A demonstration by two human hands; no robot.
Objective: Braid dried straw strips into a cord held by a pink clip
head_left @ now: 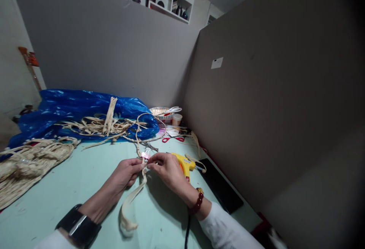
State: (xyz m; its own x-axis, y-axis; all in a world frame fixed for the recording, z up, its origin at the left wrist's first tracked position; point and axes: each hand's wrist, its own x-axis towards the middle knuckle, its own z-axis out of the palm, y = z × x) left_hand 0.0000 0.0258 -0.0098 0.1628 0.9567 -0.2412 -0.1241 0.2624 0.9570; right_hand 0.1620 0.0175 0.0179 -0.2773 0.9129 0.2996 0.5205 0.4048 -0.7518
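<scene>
In the head view, the left hand (127,173) and right hand (168,170) meet over the counter (71,192), the fingers of both pinched tight on a straw strip (134,197) beside a pink clip (146,153). The strip droops from them onto the counter, near a yellow glue gun (184,164) just behind the right hand.

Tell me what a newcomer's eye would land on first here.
Both hands meet at mid-table, the left hand and right hand pinching a pale straw strip under a pink binder clip. Behind them a bright blue plastic bag carries loose straw, and a yellow glue gun lies beside the right hand.
</scene>
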